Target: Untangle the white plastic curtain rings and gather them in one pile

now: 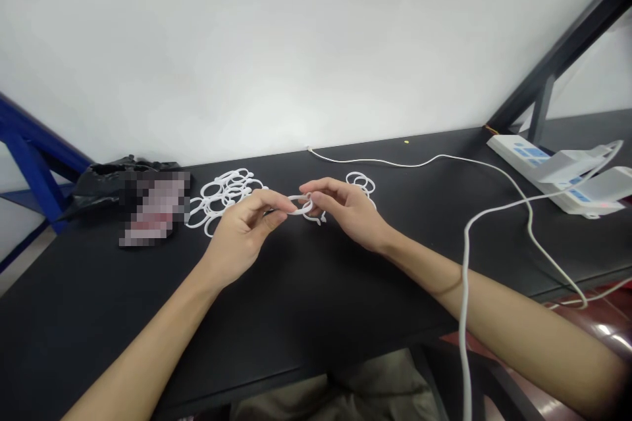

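With the held white ring [299, 212] as the clock's hub and twelve o'clock toward the wall [296, 46], the left hand [241, 230] sits at about eight to nine and the right hand [353, 210] at about three. Both touch the ring, so neither is nearer. The left hand is nearly closed, thumb and fingers pinching the ring's near left side; the right hand pinches its right side between thumb and forefinger, the other fingers loosely curled. The ring is held above the black counter [296, 316], seen at a slant, its longer apparent axis running nine to three, from one grip to the other. Whether its loop is fully joined at the right fingertips is too small to tell. Another white loop [320, 219] shows just beside it at four o'clock, partly hidden by the right hand; whether that one is held or lying cannot be told. A pile of white rings [228, 192] lies at nine to ten, beyond the left hand, and a smaller cluster [359, 174] at two, behind the right.
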The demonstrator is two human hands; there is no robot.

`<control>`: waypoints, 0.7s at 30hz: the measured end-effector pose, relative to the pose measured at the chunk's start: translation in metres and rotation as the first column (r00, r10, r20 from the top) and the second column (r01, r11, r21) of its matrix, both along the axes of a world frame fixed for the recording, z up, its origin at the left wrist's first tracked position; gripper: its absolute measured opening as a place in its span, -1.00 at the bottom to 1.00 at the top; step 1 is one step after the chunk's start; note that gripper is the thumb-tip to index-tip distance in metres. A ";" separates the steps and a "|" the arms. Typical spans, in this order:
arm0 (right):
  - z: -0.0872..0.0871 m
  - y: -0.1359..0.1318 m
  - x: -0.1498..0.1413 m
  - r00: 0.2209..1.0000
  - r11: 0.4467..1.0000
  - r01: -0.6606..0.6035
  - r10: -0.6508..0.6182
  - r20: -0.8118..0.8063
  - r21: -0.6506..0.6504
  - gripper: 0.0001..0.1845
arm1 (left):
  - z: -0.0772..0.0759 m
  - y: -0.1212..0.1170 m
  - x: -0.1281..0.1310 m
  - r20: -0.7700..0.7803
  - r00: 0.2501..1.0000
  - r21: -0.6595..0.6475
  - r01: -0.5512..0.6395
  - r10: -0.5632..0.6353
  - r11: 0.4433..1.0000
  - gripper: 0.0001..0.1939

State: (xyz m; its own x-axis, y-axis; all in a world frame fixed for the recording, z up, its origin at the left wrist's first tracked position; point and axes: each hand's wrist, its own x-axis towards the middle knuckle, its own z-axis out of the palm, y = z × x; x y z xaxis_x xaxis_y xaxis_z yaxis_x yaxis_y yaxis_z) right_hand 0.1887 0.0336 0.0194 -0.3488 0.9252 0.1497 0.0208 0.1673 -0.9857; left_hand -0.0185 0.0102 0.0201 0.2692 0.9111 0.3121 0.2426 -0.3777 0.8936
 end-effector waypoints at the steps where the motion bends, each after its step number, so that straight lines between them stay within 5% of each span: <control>1: 0.000 0.000 0.000 1.000 1.000 0.013 -0.014 0.025 0.018 -0.77 | 0.001 0.000 0.000 -0.025 1.000 0.031 -0.012 0.013 0.999 -0.90; 4: -0.002 -0.002 0.000 0.983 0.976 0.090 -0.119 0.140 0.198 -0.80 | 0.002 -0.002 0.002 -0.160 0.982 0.213 -0.064 0.099 0.975 -0.84; 9: -0.006 -0.006 -0.002 0.909 0.782 -0.008 -0.254 0.330 0.624 -0.85 | -0.003 -0.004 0.011 -0.444 0.839 0.443 -0.098 0.313 0.891 -0.63; 15: -0.008 -0.004 0.000 0.892 0.755 -0.040 -0.268 0.364 0.655 -0.84 | -0.011 -0.003 0.015 -0.535 0.764 0.464 -0.090 0.359 0.881 -0.64; 21: -0.006 -0.006 -0.001 0.888 0.797 -0.041 -0.247 0.387 0.602 -0.82 | -0.011 -0.001 0.011 -0.548 0.747 0.482 -0.084 0.375 0.872 -0.62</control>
